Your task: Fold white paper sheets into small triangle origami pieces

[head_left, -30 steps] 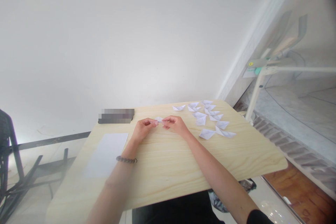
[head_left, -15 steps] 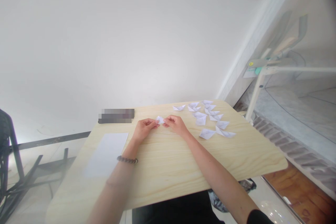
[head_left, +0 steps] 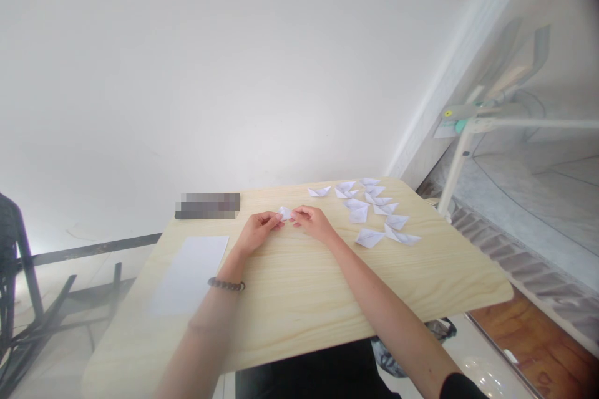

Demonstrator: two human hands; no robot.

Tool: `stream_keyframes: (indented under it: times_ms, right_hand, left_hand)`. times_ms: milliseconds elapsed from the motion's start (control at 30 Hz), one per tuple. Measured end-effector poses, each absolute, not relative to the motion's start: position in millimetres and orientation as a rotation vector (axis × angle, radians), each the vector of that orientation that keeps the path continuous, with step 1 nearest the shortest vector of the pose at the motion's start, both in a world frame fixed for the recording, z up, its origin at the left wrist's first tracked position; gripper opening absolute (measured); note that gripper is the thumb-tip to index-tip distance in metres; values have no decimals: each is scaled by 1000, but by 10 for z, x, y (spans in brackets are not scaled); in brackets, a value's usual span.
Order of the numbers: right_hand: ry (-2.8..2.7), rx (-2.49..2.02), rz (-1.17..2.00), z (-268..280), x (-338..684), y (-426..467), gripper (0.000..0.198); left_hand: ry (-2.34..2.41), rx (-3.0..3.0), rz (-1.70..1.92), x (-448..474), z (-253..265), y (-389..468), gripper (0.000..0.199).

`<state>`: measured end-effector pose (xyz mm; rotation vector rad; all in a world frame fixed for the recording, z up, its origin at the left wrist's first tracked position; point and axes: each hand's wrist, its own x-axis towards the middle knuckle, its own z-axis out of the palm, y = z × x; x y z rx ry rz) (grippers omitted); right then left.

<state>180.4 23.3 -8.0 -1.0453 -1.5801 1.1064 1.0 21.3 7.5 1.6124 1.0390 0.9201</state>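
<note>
A small folded piece of white paper (head_left: 285, 213) is pinched between my two hands above the middle of the table. My left hand (head_left: 259, 229), with a dark bead bracelet (head_left: 226, 285) on its wrist, grips the paper's left side between thumb and fingers. On the other side, my right hand (head_left: 312, 222) pinches the right edge. Part of the paper is hidden by my fingertips. To the right of my hands lie several folded paper boats (head_left: 369, 237), grouped toward the back right.
Flat white paper (head_left: 191, 274) lies on the left of the wooden table (head_left: 299, 305). A dark, pixelated object (head_left: 206, 207) sits at the back left edge. A white wall (head_left: 281, 75) rises behind. Dark metal frames (head_left: 28, 274) stand at left, a pale frame (head_left: 453, 168) at right.
</note>
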Motion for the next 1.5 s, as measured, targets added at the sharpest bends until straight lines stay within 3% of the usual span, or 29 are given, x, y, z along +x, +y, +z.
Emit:
stream_keyframes:
  times_ms: [533, 1100, 1500]
  right_hand:
    - [-1555, -1104, 1014, -109, 1773, 227, 20]
    - [-1539, -1082, 1015, -149, 1777, 236, 20]
    - [-1549, -1011, 1045, -109, 1757, 214, 17]
  left_hand:
    - [971, 1335, 981, 77, 21, 227, 35]
    - [973, 1354, 900, 66, 76, 193, 48]
    - [955, 1402, 910, 64, 49, 213, 35]
